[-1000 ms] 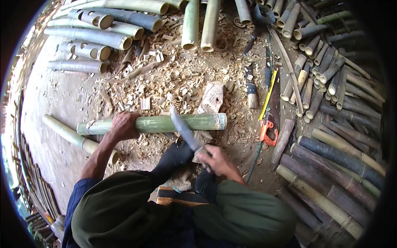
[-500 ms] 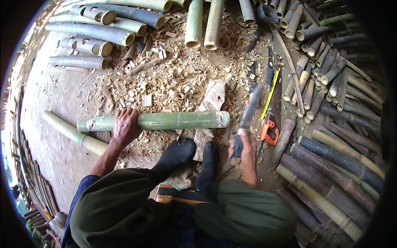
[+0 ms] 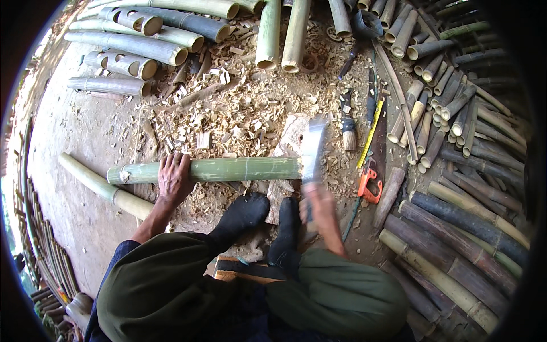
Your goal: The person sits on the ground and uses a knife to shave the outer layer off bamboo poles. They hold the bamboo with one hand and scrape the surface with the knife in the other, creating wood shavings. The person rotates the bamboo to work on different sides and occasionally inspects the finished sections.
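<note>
A green bamboo pole [image 3: 245, 169] lies crosswise in front of my feet, its right end on a pale, worn wooden block [image 3: 278, 202]. My left hand [image 3: 175, 176] is wrapped over the pole's left part, pressing on it from above. My right hand [image 3: 323, 211], smeared by motion, grips the dark handle of a machete [image 3: 313, 151]. The blurred blade points away from me and overlaps the pole's right end; whether it touches the bamboo I cannot tell.
Wood chips [image 3: 222, 119] cover the ground beyond the pole. To the right lie an orange-handled saw [image 3: 371, 185], a yellow measuring tape [image 3: 373, 134] and a brush [image 3: 348, 134]. Cut bamboo pieces [image 3: 456, 228] are heaped on the right. Another bamboo length [image 3: 102, 185] lies at left.
My right hand has swung the machete leftward, from beside the pole to its right end. The left hand and the pole have hardly moved.
</note>
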`<state>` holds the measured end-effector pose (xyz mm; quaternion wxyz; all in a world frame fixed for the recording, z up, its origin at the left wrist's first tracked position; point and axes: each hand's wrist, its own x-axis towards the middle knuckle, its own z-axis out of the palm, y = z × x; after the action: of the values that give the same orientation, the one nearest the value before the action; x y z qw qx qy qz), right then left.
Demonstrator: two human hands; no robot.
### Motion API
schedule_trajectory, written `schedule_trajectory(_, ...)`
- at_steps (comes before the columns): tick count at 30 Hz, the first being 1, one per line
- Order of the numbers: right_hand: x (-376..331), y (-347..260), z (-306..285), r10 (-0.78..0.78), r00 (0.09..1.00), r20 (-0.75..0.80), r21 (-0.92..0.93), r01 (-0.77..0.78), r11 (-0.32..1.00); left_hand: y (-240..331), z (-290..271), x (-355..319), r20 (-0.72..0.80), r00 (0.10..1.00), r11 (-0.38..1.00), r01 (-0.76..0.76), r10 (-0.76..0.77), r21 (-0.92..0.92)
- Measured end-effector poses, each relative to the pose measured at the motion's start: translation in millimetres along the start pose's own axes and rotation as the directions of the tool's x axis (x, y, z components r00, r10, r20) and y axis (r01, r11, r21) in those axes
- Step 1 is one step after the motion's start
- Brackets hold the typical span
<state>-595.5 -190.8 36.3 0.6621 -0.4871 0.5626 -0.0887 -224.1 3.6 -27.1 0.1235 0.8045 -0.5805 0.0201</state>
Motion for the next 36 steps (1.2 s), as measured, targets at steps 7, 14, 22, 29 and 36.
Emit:
schedule_trajectory(7, -2, -9, -17, -0.152, 0.985, -0.08, 0.322, 0.17, 0.931, -1, 3, -3, -0.051, 0.999, 1.0, 0.011, -0.01, 0.019)
schedule_trajectory(14, -6, 1, 17, 0.007, 0.942, 0.337, -0.197, 0.063, 0.978, -5, 13, -10, -0.102, 0.995, 0.998, 0.017, -0.011, 0.056)
schedule_trajectory(22, -8, 5, 15, 0.007, 0.976, 0.216, -0.104, 0.015, 0.994, -8, -1, 7, 0.144, 0.99, 0.998, 0.008, 0.0, -0.057)
schedule_trajectory(29, 3, -5, -11, -0.159, 0.972, -0.175, 0.237, 0.199, 0.951, -13, -14, 18, 0.326, 0.945, 0.992, 0.076, -0.038, -0.105)
schedule_trajectory(36, -3, -8, -9, -0.078, 0.994, 0.079, 0.021, 0.077, 0.997, -17, -16, 26, 0.397, 0.917, 0.99, 0.089, -0.039, -0.108)
